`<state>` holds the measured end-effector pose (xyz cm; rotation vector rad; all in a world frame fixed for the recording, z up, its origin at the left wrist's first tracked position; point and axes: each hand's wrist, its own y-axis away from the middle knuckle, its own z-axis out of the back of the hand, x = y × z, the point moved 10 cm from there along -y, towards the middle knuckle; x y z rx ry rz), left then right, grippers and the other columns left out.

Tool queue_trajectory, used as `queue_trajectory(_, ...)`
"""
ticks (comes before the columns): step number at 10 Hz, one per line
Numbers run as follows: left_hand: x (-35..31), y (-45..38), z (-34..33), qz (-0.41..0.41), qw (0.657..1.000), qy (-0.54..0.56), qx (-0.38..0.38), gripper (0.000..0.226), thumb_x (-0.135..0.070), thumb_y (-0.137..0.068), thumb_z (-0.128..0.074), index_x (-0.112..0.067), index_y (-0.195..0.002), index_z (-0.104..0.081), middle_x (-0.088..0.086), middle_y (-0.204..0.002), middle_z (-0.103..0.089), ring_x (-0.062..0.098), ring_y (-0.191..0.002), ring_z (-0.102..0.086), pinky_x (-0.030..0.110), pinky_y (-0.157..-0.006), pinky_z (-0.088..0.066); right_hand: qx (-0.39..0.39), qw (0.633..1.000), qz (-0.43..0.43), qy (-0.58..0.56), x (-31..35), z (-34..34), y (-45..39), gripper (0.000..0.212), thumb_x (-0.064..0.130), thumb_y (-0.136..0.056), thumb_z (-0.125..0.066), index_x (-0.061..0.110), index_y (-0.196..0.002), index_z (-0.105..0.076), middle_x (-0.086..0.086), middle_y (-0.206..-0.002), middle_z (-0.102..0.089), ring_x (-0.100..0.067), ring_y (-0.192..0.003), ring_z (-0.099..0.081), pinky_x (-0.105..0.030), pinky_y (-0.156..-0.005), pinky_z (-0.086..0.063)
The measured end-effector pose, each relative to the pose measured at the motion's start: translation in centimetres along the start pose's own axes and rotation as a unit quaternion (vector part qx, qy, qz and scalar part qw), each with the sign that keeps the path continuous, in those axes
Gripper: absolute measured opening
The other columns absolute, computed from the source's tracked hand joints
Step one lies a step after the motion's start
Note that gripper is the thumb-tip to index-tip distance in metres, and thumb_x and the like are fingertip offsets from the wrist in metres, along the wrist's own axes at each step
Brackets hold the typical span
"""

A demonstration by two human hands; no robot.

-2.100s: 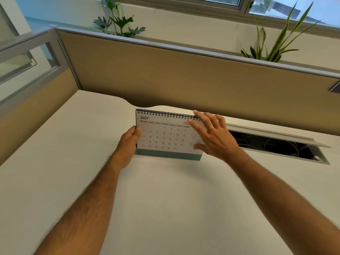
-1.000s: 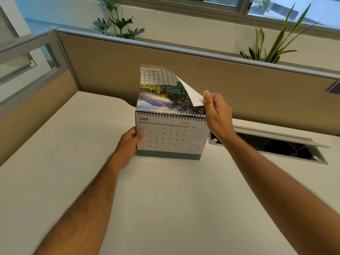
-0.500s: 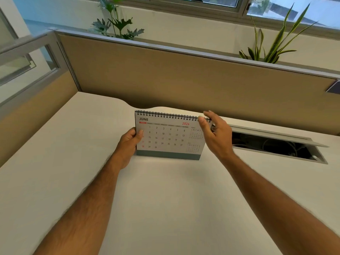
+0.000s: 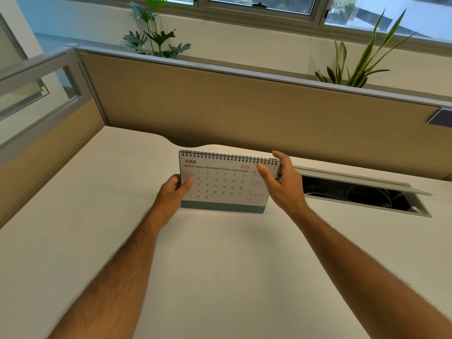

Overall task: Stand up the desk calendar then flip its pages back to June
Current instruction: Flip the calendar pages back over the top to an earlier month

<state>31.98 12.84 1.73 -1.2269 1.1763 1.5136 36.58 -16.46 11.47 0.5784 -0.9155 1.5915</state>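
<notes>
A spiral-bound desk calendar (image 4: 223,183) stands upright on the white desk (image 4: 220,265), its front page reading JUNE 2026. My left hand (image 4: 172,195) grips its left edge, thumb across the front of the page. My right hand (image 4: 281,182) is at the upper right corner by the spiral, thumb on the front and fingers curled behind. I cannot tell whether the fingers behind touch the calendar.
A tan partition (image 4: 244,111) runs along the desk's back and left. An open cable slot (image 4: 362,194) with wires is cut into the desk right of the calendar. Two plants (image 4: 156,33) (image 4: 354,67) stand behind the partition.
The JULY page was lifted by my right hand and turned over the spiral to the back, so JUNE shows. My right hand came down to the upper right corner. The left hand stayed put.
</notes>
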Motion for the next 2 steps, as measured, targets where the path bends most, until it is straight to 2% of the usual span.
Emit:
queue_trajectory(1, -0.5, 0.8, 0.9, -0.003, 0.995, -0.093, -0.036, 0.031, -0.046, -0.096, -0.055, -0.025, -0.119, -0.055, 0.003, -0.123, -0.068, 0.029, -0.112, -0.063, 0.042, -0.092, -0.057, 0.005, 1.000, -0.017, -0.006, 0.4, 0.8, 0.9, 0.068, 0.057, -0.091, -0.056, 0.018, -0.144, -0.039, -0.011, -0.137, -0.061, -0.026, -0.121, -0.059, -0.041, -0.090, -0.054)
queue_trajectory(2, -0.2, 1.5, 1.3, -0.002, 0.983, -0.172, -0.058, 0.044, -0.048, -0.095, -0.055, -0.020, -0.128, -0.049, 0.008, -0.134, -0.061, 0.026, -0.113, -0.058, 0.043, -0.095, -0.053, -0.007, 1.000, -0.017, -0.010, 0.7, 1.8, 1.6, 0.067, 0.054, -0.092, -0.057, 0.016, -0.144, -0.040, -0.011, -0.142, -0.057, -0.028, -0.127, -0.055, -0.041, -0.096, -0.051)
